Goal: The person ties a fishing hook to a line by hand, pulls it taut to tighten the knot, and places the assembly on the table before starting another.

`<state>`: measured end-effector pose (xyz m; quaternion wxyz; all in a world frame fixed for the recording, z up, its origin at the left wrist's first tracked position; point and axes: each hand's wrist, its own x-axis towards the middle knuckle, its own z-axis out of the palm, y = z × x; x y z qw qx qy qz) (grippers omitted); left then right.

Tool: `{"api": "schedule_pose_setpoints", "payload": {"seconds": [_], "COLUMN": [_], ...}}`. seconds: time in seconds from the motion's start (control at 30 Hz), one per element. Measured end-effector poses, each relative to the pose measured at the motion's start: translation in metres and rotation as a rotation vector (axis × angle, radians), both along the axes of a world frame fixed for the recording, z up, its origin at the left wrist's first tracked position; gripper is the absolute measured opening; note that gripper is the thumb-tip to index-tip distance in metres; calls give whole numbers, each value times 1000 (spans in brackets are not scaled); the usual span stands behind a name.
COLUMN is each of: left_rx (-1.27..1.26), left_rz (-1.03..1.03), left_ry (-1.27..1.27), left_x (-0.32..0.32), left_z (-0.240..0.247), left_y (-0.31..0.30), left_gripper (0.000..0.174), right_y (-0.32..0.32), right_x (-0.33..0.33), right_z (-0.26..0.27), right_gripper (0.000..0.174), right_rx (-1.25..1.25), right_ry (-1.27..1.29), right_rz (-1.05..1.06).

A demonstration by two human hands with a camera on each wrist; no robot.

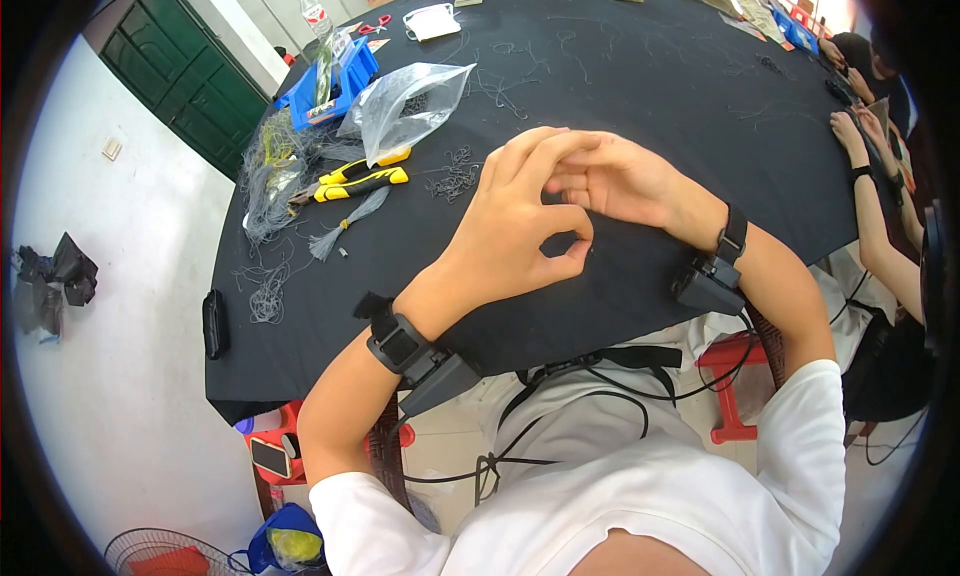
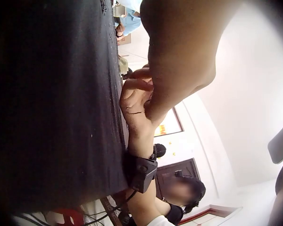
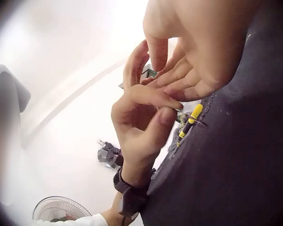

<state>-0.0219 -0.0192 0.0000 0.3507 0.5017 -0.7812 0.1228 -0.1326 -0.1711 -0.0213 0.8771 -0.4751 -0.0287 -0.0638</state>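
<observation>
While your left grip (image 1: 505,231) pinches one thin, dark strand (image 3: 198,121) between thumb and forefinger above the cloth-covered table (image 1: 660,76), your right grip (image 1: 640,181) curves beside it, any contents indeterminable; nearby lie one pair of yellow-handled pliers (image 1: 360,184), one blue plastic bin (image 1: 357,73) and one clear bag (image 1: 400,126) containing dark, tangled bits.

1. A white short-sleeved shirt (image 1: 600,516) is worn at 5 o'clock.
2. By the left hand (image 1: 495,231), a black buckled strap (image 1: 397,344) is worn, joined at 7 o'clock by a boxy black unit (image 1: 440,382).
3. By the right hand (image 1: 630,181), a similar black set (image 1: 710,282) is worn at 3 o'clock.
4. Pale trousers (image 1: 590,428) are crossed by black cables (image 1: 525,462).
</observation>
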Motion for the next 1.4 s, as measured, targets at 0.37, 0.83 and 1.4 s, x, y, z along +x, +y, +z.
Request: {"api": "schedule_pose_setpoints", "payload": {"seconds": [0.37,0.83,1.4], "left_rx": [205,173,351], "left_rz": [-187,-59,145], "left_ry": [47,153,1025], "left_x": [-8,-1,46], "left_z": [-2,-10,-23], "left_y": [3,-3,-16], "left_gripper": [16,11,14], "right_y": [-52,-122,-24], "right_x": [-7,-20,-4], "right_z": [20,-3,14], "right_gripper": [29,52,18], "right_rx": [-400,-370,-922], "right_ry": [209,196,28], "right_rz": [-334,-961,-548]}}
